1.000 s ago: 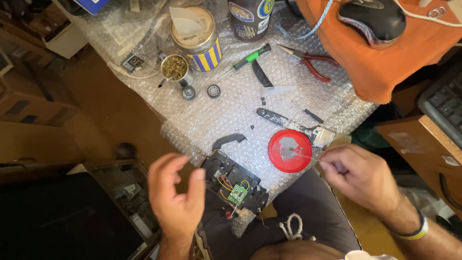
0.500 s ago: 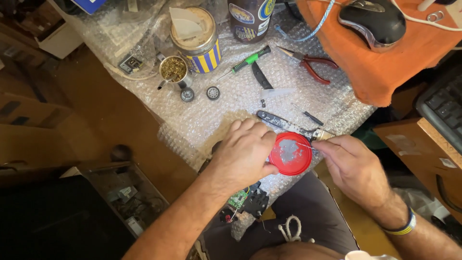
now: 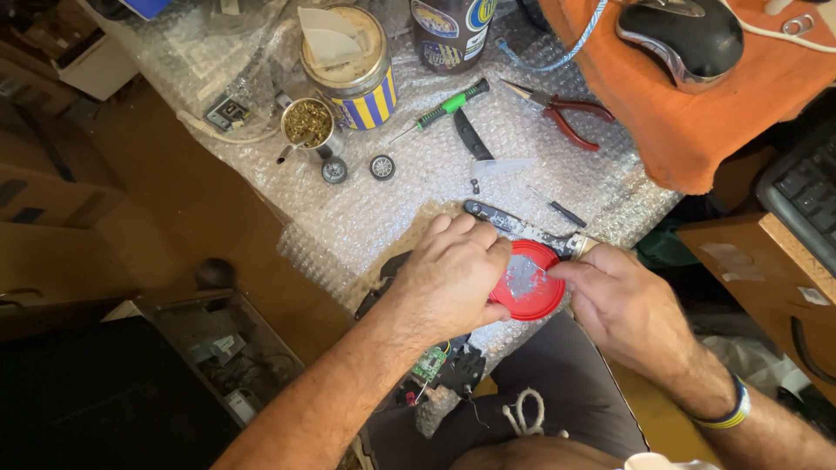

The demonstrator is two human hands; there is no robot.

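With my left hand (image 3: 448,274) pinching the red lid's (image 3: 529,294) rim and my right hand (image 3: 620,296) curled at its other side, I'd keep it level near the desk's front edge.

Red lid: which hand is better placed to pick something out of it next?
Probably right. The right hand has fingertips at the red lid's rim; the left hand grips its opposite edge, steadying it.

Left hand (image 3: 448,278) palm down, fingers curled, forearm running in from bottom left. Right hand (image 3: 623,300) close beside it, thumb and forefinger pinched toward the left fingertips, wristband on the wrist.
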